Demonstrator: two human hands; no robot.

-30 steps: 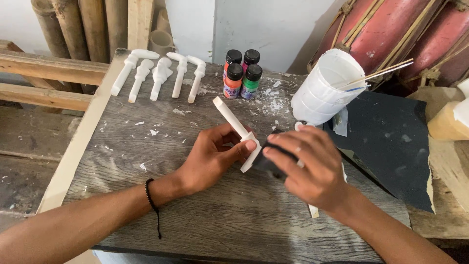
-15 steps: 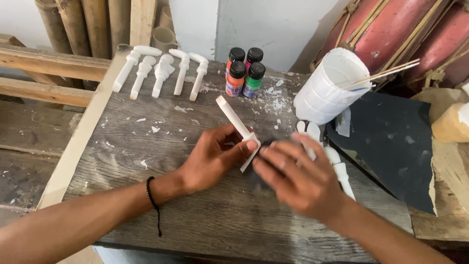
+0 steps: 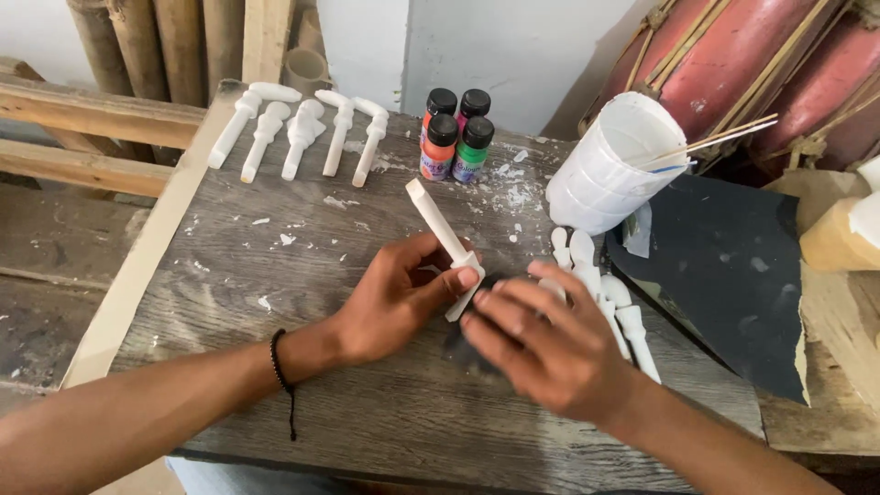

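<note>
Since a second ago my right hand (image 3: 550, 353) slid nearer, pressing dark sandpaper (image 3: 467, 335) against the white peg's (image 3: 446, 240) lower end, my left hand (image 3: 399, 298) pinching it, long axis angled up-left.

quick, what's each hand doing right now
Left hand: closed on a long white carved stick.
Right hand: fingers extended, pressing a dark sheet by the stick; no clear grip.

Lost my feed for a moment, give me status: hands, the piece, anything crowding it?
Left hand grips white carved piece, tilted over table. Right hand presses dark sandpaper scrap against its lower end. Other white pieces lie close right.
</note>
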